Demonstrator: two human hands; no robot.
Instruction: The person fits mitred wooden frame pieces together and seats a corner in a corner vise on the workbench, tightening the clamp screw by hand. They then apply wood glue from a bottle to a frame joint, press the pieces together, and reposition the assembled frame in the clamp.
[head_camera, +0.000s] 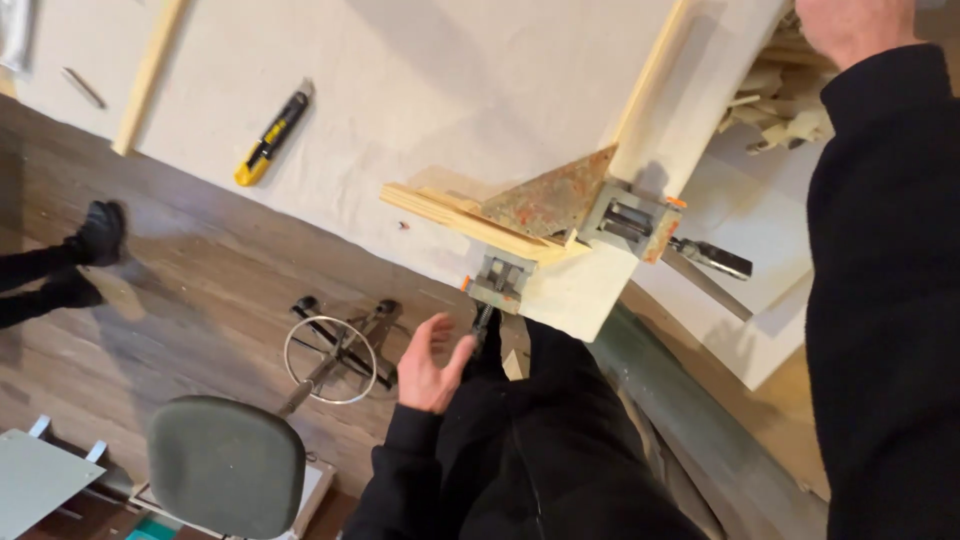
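One corner clamp (560, 235), two wood strips (455, 215); left hand (428, 365) grip wide beneath; right hand (850, 30) grip unclear.

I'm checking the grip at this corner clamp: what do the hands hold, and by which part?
The left hand is open just below the corner clamp, nearest its screw handle, gripping nothing. The right hand is mostly out of frame; its hold cannot be told.

You see a yellow-and-black knife (272, 134) on the cream table (420, 80), pale wood strips (470, 222), a rust-speckled triangle (553, 197) in a grey clamp (630, 225) with orange tabs, black sleeves, a grey-green stool (225, 462).
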